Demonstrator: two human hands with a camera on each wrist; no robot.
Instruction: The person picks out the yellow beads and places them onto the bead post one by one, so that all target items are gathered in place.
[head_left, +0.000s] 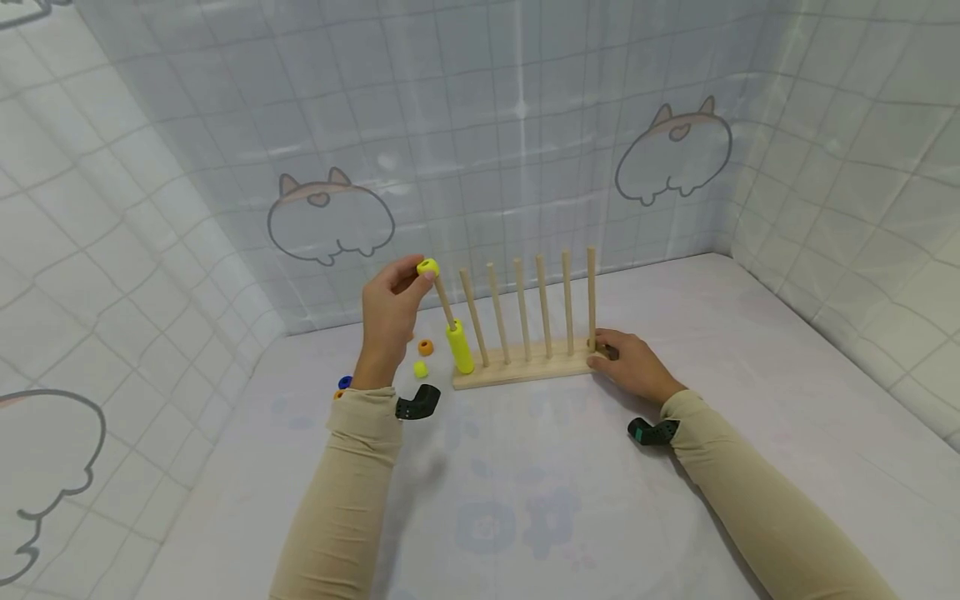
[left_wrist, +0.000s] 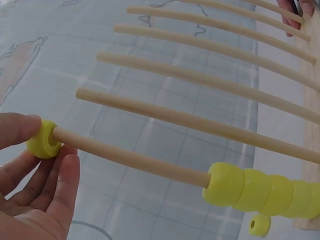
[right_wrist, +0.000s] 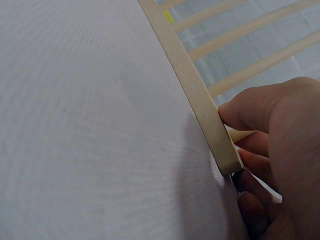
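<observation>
At the top of the leftmost peg [head_left: 445,302], my left hand [head_left: 388,310] pinches a yellow bead [left_wrist: 45,145] between thumb and fingers. In the left wrist view the bead's hole meets the peg's tip. Lower on that peg sits a stack of several yellow beads [head_left: 461,348], reaching down to the wooden base [head_left: 525,372]. Several bare pegs stand in a row along the base to the right. My right hand [head_left: 636,367] grips the base's right end, its thumb and fingers around the last peg's foot in the right wrist view.
A loose yellow bead [head_left: 421,369] and an orange bead [head_left: 426,347] lie left of the base. Farther left, a blue bead [head_left: 345,382] and another orange bead show partly behind the left wrist. Patterned sheeting [head_left: 480,125] rises behind and at both sides.
</observation>
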